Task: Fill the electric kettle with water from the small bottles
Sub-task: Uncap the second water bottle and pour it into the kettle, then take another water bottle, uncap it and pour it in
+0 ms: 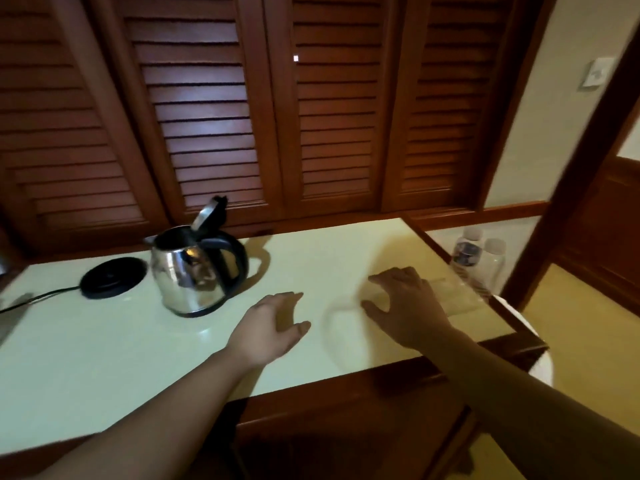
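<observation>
A steel electric kettle point(194, 271) with a black handle stands on the pale tabletop point(104, 358), its lid flipped up. It is off its round black base point(112, 277), which lies just to its left with a cord. Two small clear bottles with white caps stand past the table's right edge: one with a blue label point(467, 252), one plain point(496, 263). My left hand point(273, 323) hovers over the table right of the kettle, fingers apart and holding nothing. My right hand point(405, 303) is spread low over the table, left of the bottles and not touching them.
A blurred clear flat object point(462, 296) lies on the table just right of my right hand. Dark louvred wooden shutters point(207, 116) rise behind the table. A wooden post point(571, 174) stands at the right, with a white rounded object point(540, 362) below the table corner.
</observation>
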{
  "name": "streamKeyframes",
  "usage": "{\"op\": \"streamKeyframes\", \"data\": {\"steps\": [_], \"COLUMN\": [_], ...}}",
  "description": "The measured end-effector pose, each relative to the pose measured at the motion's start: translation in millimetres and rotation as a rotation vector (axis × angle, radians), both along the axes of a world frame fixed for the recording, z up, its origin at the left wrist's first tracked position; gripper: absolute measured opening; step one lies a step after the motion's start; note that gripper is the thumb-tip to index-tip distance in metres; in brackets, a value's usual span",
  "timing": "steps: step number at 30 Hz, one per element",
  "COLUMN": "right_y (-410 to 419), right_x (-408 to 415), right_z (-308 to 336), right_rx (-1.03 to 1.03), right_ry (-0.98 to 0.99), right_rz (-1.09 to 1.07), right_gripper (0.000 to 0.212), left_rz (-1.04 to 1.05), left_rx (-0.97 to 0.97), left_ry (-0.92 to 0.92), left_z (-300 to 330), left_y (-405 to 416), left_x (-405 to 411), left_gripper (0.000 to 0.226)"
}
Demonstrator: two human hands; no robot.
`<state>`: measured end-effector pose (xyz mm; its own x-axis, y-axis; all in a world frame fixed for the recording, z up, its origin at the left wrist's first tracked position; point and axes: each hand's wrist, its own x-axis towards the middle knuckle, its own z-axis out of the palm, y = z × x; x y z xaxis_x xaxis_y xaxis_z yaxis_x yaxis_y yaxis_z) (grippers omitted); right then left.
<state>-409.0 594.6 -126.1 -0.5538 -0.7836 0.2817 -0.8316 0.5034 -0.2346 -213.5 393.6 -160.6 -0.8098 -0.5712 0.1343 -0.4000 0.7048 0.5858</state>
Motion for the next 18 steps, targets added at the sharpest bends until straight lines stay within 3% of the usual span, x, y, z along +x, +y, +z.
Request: {"op": "streamKeyframes", "data": {"steps": [7, 12, 18], "right_y": [-82.8, -133.3, -198.6], "right_x": [74.2, 130.8, 204.3], "right_z": [-31.0, -47.5, -53.1], "right_rx": [-0.018, -0.079, 0.061], "right_ry": [-0.111, -0.215, -0.225], "right_rz": [0.320, 0.476, 0.554], "right_gripper": [0.049, 0.052, 0.063], "left_rz": [0.170, 0.272, 0.405], "left_rx": [0.006, -0.035, -0.037], "left_ry": [-0.008, -0.007, 0.058], "left_z": [6.7, 3.6, -7.1], "left_y": [-32.8, -61.7, -99.2], "left_x": [99.8, 173.5, 257.5], "left_gripper": [0.080, 0.074, 0.065]}}
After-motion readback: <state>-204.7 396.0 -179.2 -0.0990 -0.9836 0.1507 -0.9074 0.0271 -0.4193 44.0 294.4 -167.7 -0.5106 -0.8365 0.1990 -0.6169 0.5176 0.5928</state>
